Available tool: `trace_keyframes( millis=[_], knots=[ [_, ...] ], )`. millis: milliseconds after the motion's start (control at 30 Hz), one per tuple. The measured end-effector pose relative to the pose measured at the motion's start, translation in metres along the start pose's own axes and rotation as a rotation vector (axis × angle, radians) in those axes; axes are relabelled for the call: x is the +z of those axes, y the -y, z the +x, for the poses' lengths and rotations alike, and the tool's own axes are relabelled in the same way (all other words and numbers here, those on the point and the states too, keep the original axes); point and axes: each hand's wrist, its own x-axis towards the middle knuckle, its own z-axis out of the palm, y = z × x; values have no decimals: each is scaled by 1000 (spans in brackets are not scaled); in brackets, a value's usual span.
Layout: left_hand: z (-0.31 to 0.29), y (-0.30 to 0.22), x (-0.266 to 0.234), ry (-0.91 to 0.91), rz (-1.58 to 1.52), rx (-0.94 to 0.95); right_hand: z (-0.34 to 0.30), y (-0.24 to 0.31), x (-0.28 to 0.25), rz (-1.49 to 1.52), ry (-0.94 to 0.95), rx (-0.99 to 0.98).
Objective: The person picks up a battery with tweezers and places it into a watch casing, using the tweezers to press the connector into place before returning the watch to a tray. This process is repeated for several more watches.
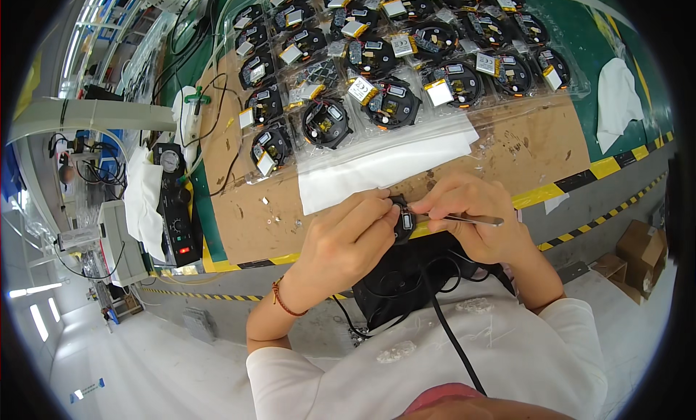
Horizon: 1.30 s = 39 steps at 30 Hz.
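At the near edge of the workbench, my left hand [346, 240] is closed round a small black watch housing [403, 230]. Part of the housing is hidden behind my fingers. My right hand [475, 211] grips metal tweezers [478, 220], whose handle end sticks out to the right. Its fingertips are at the housing's right side, and the tips of the tweezers are too small to make out. Beyond both hands lies a white cloth [377, 172] on a brown cardboard sheet [536, 141].
A clear plastic tray [576, 79] at the back holds several round black housings with attached silver batteries. On the left stands a black control box [177, 221] with a gauge and a lit red switch, beside a white cloth [145, 206]. Another white cloth [618, 105] lies at far right.
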Motion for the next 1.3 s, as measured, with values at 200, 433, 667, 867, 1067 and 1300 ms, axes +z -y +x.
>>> trace_keyframes(
  millis=[200,433,667,867,1067,1300],
  knots=[
    [-3,2,8,-97,-28,2,-4,-4,-1,64,26,5],
    [-4,3,10,-114,-55,20,-8,-8,2,144,3,-7],
    [-7,4,11,-124,-62,17,-6,-8,1,159,63,-26],
    [-5,5,9,-83,-72,42,-6,-5,0,126,59,2],
    [-7,2,8,-78,-30,31,-4,-7,1,156,44,-27],
    [-4,-8,8,-33,76,0,-6,-8,0,116,61,-37]
  ],
)
